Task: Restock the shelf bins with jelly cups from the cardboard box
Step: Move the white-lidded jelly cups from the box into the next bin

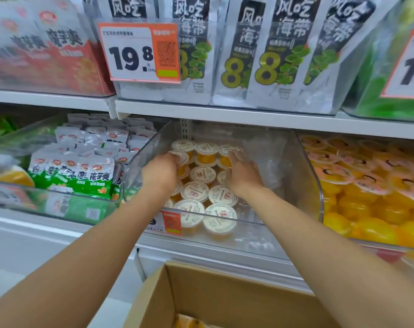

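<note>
My left fingers (172, 162) curl round a cup (182, 155), right fingers (235, 157) flat on another, squaring rows in the bin (316, 185)

Jelly cups (202, 174): cream-white lids with red logo and fine dark print, orange-yellow fill. Their bin (310, 171) was clear, with a small orange tag (171, 222) on the front. Cardboard box (225, 297): plain tan. Shelf (225, 114): white. Price tag (139, 52): white panel, orange border and side block, black "19.8". Seaweed bags (270, 55): white-grey, black top panel with white characters, gold "8", green leaf pattern. Left pouches (83, 171): white tops with a red logo, green lower half, dark lettering. Upper-left packs (59, 58): white over red-orange. Right-hand cups (367, 181): yellow-orange, pink lids with black marks.
</note>
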`<action>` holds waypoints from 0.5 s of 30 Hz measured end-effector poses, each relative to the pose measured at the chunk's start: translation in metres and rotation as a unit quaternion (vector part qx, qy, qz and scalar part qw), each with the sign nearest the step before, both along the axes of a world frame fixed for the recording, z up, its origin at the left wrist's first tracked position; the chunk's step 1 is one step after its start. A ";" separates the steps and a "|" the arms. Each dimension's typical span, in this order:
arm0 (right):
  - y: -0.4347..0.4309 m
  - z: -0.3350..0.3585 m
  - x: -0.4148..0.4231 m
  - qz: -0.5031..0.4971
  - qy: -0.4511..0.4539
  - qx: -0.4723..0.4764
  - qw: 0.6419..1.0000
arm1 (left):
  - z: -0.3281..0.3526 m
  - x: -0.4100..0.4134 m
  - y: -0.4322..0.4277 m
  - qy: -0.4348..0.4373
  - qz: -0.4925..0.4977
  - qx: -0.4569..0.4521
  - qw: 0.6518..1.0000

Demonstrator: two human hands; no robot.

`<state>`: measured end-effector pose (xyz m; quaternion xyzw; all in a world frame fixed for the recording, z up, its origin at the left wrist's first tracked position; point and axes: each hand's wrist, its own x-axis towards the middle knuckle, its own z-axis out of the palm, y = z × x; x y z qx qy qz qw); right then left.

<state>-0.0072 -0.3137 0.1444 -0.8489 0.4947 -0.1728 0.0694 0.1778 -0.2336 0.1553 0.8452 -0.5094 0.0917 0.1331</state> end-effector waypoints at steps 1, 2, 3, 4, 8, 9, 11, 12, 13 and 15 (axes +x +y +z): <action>-0.001 -0.001 0.000 0.008 0.006 0.006 1.000 | 0.000 0.001 0.000 0.006 -0.004 0.004 1.000; -0.001 0.000 -0.001 0.013 0.008 0.010 1.000 | 0.001 0.001 0.000 0.013 -0.010 0.005 1.000; 0.001 0.001 -0.003 0.017 0.006 0.012 1.000 | 0.002 0.000 0.002 0.019 -0.017 0.003 1.000; 0.005 0.006 -0.005 0.021 0.005 0.011 1.000 | 0.004 0.000 0.005 0.022 -0.026 -0.003 0.999; 0.037 0.029 -0.013 0.041 -0.041 -0.010 0.998 | 0.019 -0.016 0.029 0.067 -0.061 -0.046 0.995; 0.049 0.033 -0.017 0.047 -0.059 -0.030 0.997 | 0.022 -0.023 0.039 0.082 -0.068 -0.062 0.992; 0.077 0.037 -0.025 0.068 -0.088 -0.088 0.990 | 0.027 -0.041 0.063 0.111 -0.076 -0.090 0.987; 0.093 0.036 -0.031 0.079 -0.100 -0.112 0.985 | 0.028 -0.052 0.076 0.115 -0.082 -0.105 0.984; 0.109 0.035 -0.037 0.086 -0.110 -0.131 0.982 | 0.027 -0.062 0.091 0.104 -0.093 -0.117 0.983; 0.139 0.026 -0.050 0.096 -0.121 -0.150 0.977 | 0.020 -0.081 0.121 0.076 -0.123 -0.124 0.982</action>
